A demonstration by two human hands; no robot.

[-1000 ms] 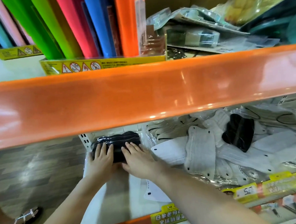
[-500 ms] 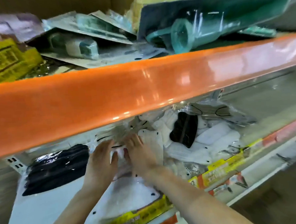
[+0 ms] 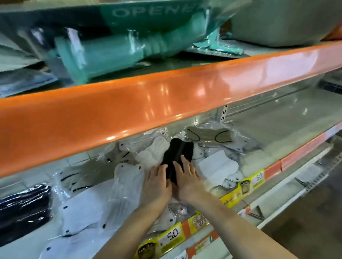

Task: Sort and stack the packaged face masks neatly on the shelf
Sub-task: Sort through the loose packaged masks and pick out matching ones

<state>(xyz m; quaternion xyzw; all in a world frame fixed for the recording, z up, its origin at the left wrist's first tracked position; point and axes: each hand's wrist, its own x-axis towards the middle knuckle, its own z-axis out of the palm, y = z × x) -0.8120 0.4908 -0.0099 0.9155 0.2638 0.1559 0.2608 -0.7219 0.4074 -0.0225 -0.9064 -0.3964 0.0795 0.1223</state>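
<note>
At the far left of the lower shelf (image 3: 284,123) lay a stack of dark masks in clear wrap (image 3: 20,212), well apart from both hands. Next to it, white packaged masks (image 3: 87,211) were spread flat over the shelf floor, some with small dark dots at the edges.

Above, a glossy orange shelf edge (image 3: 125,112) crossed the whole view. On the upper shelf a teal package (image 3: 141,32) showed the letters "OPEN", and the rest of the word was blurred.

In the middle, the left hand (image 3: 156,186) rested on the left edge of a black packaged mask (image 3: 177,154). Its fingers were nearly straight and touched the mask, so this grip was apart and not closed around anything. Just beside it, the right hand (image 3: 187,180) lay on the same black mask, its fingers also extended and pressing on top of it. The mask stretched away from the fingertips toward the back of the shelf, on top of the white pile.

Behind and to the right lay a grey mask with dark ear loops (image 3: 208,136).

Along the front rail, yellow price tags (image 3: 170,238) read "5.0", and a white tag lower down seemed to read "6元". Further to the right another yellow tag (image 3: 254,181) also showed "5.0"; the small characters on it could not be read.
</note>
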